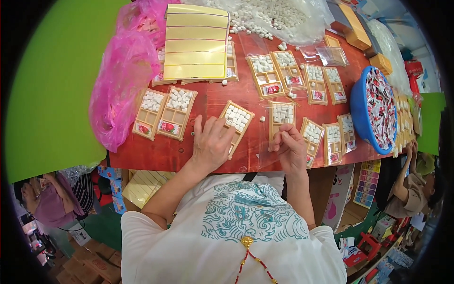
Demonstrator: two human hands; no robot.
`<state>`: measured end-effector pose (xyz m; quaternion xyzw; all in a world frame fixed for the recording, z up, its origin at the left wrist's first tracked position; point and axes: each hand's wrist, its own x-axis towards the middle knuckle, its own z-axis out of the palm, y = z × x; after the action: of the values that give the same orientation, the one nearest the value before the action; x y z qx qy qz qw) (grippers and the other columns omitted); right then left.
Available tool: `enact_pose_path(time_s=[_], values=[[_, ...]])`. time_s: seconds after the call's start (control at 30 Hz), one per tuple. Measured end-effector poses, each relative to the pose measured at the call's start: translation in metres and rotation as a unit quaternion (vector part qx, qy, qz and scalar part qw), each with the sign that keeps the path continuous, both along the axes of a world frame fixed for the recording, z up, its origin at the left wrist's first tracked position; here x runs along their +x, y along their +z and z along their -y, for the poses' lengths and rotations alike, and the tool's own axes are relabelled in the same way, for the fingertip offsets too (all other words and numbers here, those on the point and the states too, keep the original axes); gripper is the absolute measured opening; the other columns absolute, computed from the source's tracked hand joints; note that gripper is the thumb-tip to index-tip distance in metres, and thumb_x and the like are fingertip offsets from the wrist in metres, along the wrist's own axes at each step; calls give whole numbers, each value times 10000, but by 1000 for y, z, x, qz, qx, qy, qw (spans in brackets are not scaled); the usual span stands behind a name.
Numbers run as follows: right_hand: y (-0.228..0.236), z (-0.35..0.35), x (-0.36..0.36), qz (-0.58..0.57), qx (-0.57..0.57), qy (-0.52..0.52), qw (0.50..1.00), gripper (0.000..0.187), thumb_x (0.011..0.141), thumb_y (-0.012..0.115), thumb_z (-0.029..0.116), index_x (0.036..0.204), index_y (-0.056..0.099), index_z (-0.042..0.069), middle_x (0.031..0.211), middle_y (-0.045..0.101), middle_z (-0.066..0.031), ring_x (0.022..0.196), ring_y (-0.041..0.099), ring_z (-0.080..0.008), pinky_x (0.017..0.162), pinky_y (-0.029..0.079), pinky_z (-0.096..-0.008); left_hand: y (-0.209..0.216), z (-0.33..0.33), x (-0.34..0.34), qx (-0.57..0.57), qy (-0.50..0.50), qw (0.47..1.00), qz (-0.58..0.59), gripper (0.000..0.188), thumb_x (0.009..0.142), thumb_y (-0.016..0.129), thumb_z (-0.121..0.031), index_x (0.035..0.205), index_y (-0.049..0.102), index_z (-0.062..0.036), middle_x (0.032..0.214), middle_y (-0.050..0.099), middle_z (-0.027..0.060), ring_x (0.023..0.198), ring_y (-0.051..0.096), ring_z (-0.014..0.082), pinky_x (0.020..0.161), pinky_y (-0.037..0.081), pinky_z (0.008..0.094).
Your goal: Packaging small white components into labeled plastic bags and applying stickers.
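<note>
Bench (210, 97) spans my view. The left hand (213, 142), half-open with fingers spread, touches a tray (236, 138) lying askew near the front edge. The right hand (291, 146) pinches, on what I cannot tell. A careless nudge could spill white cubes (237, 118).

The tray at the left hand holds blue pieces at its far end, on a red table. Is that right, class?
Not quite: the head view shows white pieces, not blue. The tray is at the left hand, on a red table, with the pieces at its far end.
</note>
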<state>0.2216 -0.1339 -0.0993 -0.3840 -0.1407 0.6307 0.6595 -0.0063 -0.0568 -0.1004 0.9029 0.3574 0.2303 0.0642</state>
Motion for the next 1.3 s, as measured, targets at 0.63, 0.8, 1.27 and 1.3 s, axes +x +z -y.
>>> enact_pose_path(time_s=[0.63,0.8,1.27,1.3], values=[[3,-13,-31,25,-56,3,998,238,933,536,79,1161,528,10,815,584,-76,661,544,-141,639,456,-268,0,-2,-14,-43,54,996,52,344,801,636,-145,1119,574,-29,1060,548,125,988,517,295,853,366,417],[-6,-19,-36,55,-55,16,997,362,928,514,53,1276,441,-17,833,578,-79,684,546,-132,635,464,-253,7,25,-21,-113,38,991,59,265,816,617,-91,1070,604,-13,1006,591,112,965,543,284,850,375,406],[10,-21,-60,129,-82,52,987,411,922,556,95,1305,435,12,843,608,-45,657,562,-105,593,455,-219,12,26,-21,-176,42,967,180,425,837,595,-70,1256,534,-33,966,604,102,909,568,272,841,381,387],[12,-21,-64,132,-82,60,986,419,921,558,101,1311,432,14,845,608,-40,660,564,-101,595,453,-214,11,26,-22,-175,40,967,182,425,837,595,-70,1256,534,-33,966,604,102,909,568,272,841,381,387]])
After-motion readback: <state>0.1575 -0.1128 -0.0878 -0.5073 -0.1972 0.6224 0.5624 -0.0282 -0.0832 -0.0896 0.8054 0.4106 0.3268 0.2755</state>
